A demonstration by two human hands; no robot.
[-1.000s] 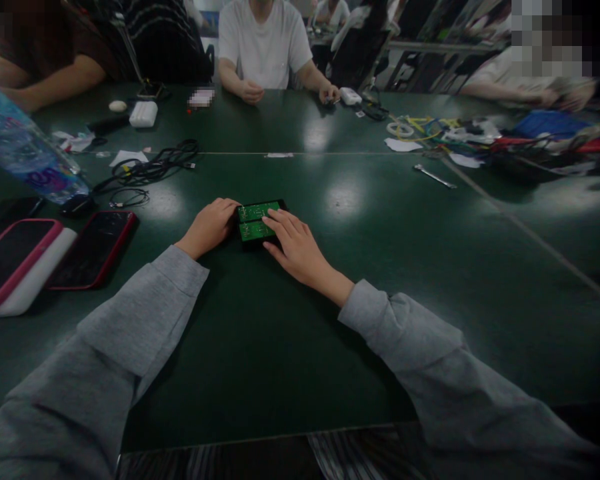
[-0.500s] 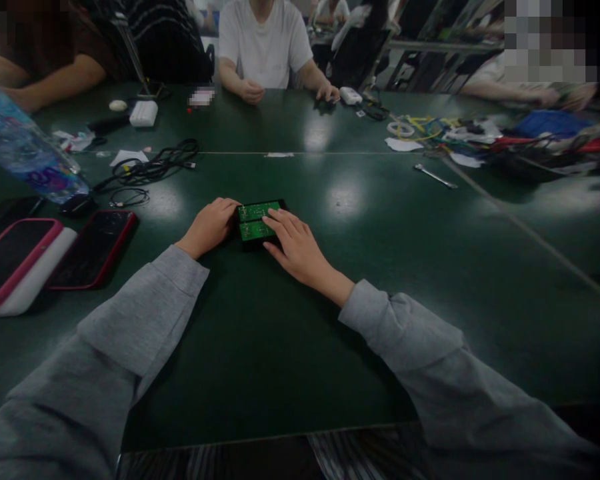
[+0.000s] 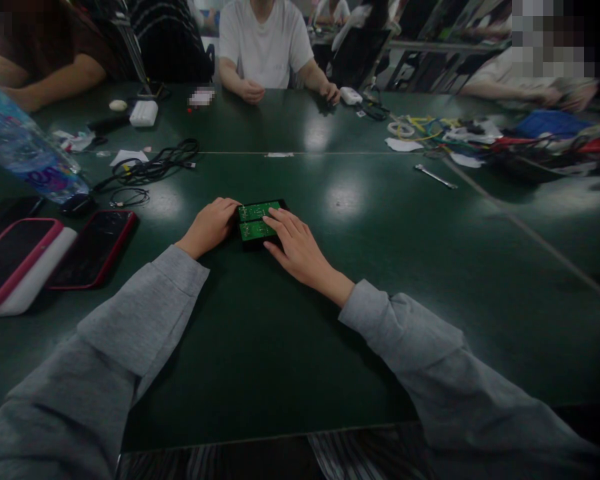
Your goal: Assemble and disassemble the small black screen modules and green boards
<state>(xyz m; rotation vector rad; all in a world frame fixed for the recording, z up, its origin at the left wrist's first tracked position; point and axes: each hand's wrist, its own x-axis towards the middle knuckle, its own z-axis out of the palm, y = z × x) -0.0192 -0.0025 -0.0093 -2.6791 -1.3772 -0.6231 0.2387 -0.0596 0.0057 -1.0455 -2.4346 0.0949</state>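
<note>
A green circuit board (image 3: 253,231) is set in a shallow black case (image 3: 253,246) on the table, with a second green board (image 3: 254,212) just behind it. My left hand (image 3: 214,225) grips the case's left edge, its fingers bent around the far left corner and partly hidden. From the right, my right hand (image 3: 300,248) lies over the boards with its fingers stretched out. Its fingertips rest on the boards' right part and cover some of it, while the thumb points toward the near edge of the case.
Left of me are red-edged phones (image 3: 93,250), a tilted plastic bottle (image 3: 27,147) and black cables (image 3: 155,163). A wrench (image 3: 435,177) lies right, before a heap of wires (image 3: 480,133). Across the green table (image 3: 280,347) sits a person in a white shirt (image 3: 265,43).
My hands and the case stay in the same place. Across the table, the other person's hand beside the white block has shifted slightly.
</note>
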